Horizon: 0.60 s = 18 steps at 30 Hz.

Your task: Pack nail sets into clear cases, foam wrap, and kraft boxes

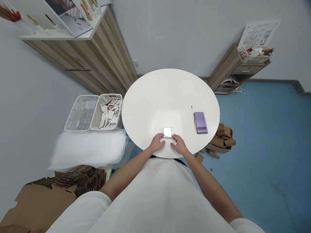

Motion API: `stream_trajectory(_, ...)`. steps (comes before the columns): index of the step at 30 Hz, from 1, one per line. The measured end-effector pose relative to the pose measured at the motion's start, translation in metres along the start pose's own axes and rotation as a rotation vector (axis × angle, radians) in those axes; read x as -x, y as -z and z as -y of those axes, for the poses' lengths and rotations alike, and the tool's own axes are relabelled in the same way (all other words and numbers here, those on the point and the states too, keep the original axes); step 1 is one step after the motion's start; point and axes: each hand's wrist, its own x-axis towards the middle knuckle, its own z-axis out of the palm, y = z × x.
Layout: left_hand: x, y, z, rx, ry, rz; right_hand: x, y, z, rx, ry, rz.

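A small clear, shiny square case (168, 132) lies flat near the front edge of the round white table (167, 87). My left hand (157, 142) touches its lower left corner with the fingertips, thumb apart from the fingers. At the lower right corner is my right hand (179, 144), its fingers at the case and its thumb spread away. Neither hand is wrapped round the case. A purple item (201, 123), partly pixelated, lies on the right side of the table, with a tiny dark object (191, 107) above it.
Left of the table are a clear bin (69, 121), a white basket (94, 121) of cards, white sheets (89, 147) and folded cardboard (46, 204). Cardboard boxes (222, 139) lie on the floor at the right. Wooden cabinets (102, 61) stand behind.
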Motion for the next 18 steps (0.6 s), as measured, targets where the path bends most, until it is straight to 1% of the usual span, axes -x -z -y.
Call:
stream_trajectory(4,0.008,-0.010,0.001,-0.061,0.022,-0.019,0.003,-0.003,-0.010,0.033,0.039,0.037)
stream_trajectory(11,0.013,-0.014,0.013,-0.139,0.030,-0.027,0.006,-0.013,-0.010,0.076,0.063,0.058)
stream_trajectory(15,0.014,-0.013,0.017,-0.181,-0.029,-0.016,0.010,-0.017,-0.011,0.119,0.072,0.035)
stream_trajectory(18,0.016,-0.008,0.020,-0.214,-0.097,-0.018,0.012,-0.017,-0.011,0.165,0.087,0.011)
